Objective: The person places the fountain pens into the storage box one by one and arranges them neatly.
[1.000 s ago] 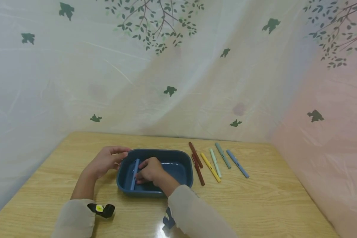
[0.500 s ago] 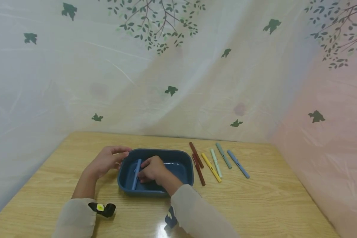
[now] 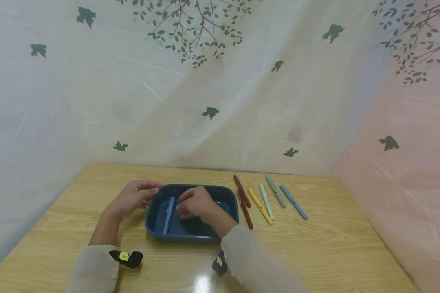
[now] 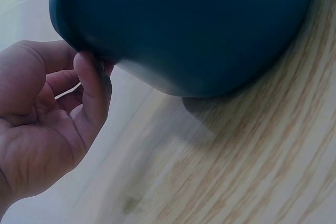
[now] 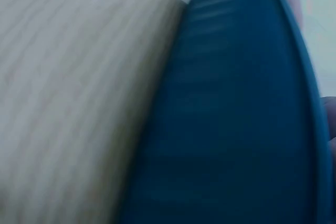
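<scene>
A dark blue rectangular box with rounded corners stands on the table. A light blue pen lies inside near its left end, running front to back. My left hand holds the back left corner of the box, and in the left wrist view its bent fingers meet the rim. Above the inside of the box, to the right of that pen, is my right hand, with loosely bent fingers and nothing visible in them. The right wrist view mostly shows the box's outer wall.
Right of the box lie several pens: two dark red pens, a yellow pen, a mint pen, a grey-green pen and a blue pen. A printed curtain hangs behind the wooden table.
My right hand has let go of the light blue pen and moved up and to the right, away from it. The pen stays in the box. My left hand keeps its place.
</scene>
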Motion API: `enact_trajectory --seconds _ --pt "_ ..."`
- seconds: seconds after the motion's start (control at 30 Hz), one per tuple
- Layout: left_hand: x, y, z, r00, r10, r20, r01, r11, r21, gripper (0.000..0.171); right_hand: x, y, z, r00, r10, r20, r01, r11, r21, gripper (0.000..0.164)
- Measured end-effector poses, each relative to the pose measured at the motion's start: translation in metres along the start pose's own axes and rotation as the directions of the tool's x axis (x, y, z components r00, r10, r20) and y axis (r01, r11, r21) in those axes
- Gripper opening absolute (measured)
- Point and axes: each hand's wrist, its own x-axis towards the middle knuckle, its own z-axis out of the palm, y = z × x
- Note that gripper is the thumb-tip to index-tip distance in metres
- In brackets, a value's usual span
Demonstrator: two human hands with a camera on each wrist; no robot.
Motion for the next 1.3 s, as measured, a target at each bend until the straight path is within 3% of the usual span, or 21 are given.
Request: enact_trajectory --seconds 0.27,0.57,0.97,1.3 --pt "0.001 -0.002 0.002 1.0 -0.004 -0.014 0.004 1.0 -0.003 0.039 -0.004 -0.008 -0.028 0.994 -0.098 0.041 0.097 0.995 0.015 0.035" --pt "0.001 -0.003 0.003 1.0 -0.004 -0.018 0.004 1.0 0.0 0.037 -0.013 -0.02 -0.063 0.991 -0.134 0.026 0.135 0.99 -0.048 0.034" --pt "0.001 -0.002 0.004 1.0 0.001 -0.019 -0.002 1.0 -0.028 0.037 -0.02 -0.023 -0.103 0.985 -0.168 -0.036 0.162 0.979 -0.125 0.035" --pt "0.0 -0.003 0.004 1.0 0.0 -0.023 -0.001 1.0 -0.02 0.037 -0.025 -0.017 -0.135 0.979 -0.168 -0.116 0.138 0.964 -0.228 0.034"
